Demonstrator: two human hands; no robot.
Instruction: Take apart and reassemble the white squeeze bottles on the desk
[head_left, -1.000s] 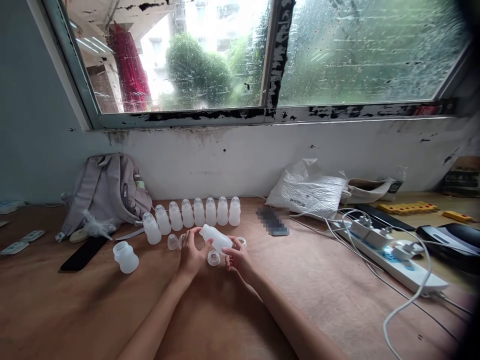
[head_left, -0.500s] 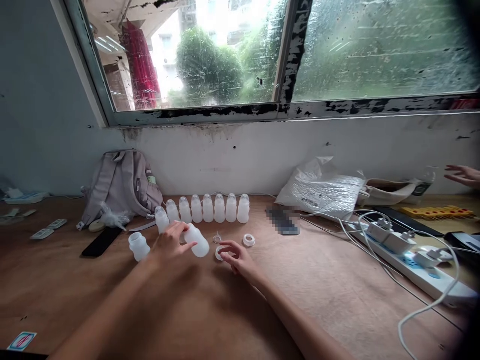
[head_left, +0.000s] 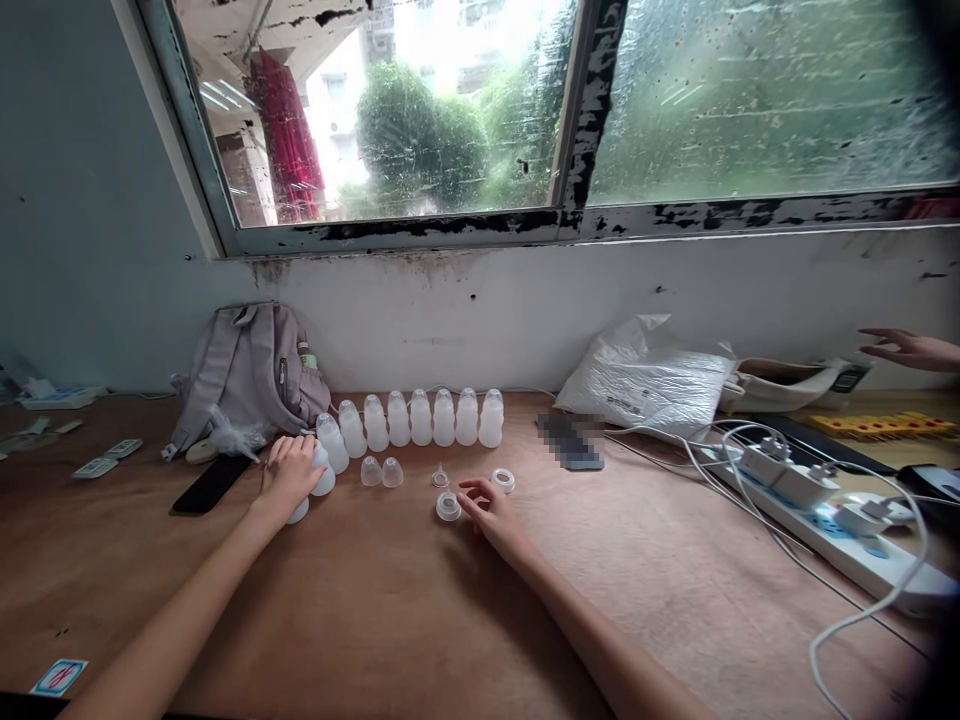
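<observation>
A brown wooden table (head_left: 420, 610) stands under the window. On it a row of white bottles (head_left: 420, 417) stands near the wall, with two clear caps (head_left: 381, 471) and white rings (head_left: 502, 480) in front. A grey backpack (head_left: 244, 372), a black phone (head_left: 212, 483), a white plastic bag (head_left: 649, 378) and a power strip (head_left: 825, 520) also lie on it.

Backpack (head_left: 244, 370), power strip (head_left: 825, 520), plastic bag (head_left: 645, 380).

Two bare forearms, sleeveless to the frame edge; no rings, no watch

Left hand (head_left: 289, 475) on white bottle (head_left: 322, 470)
</observation>
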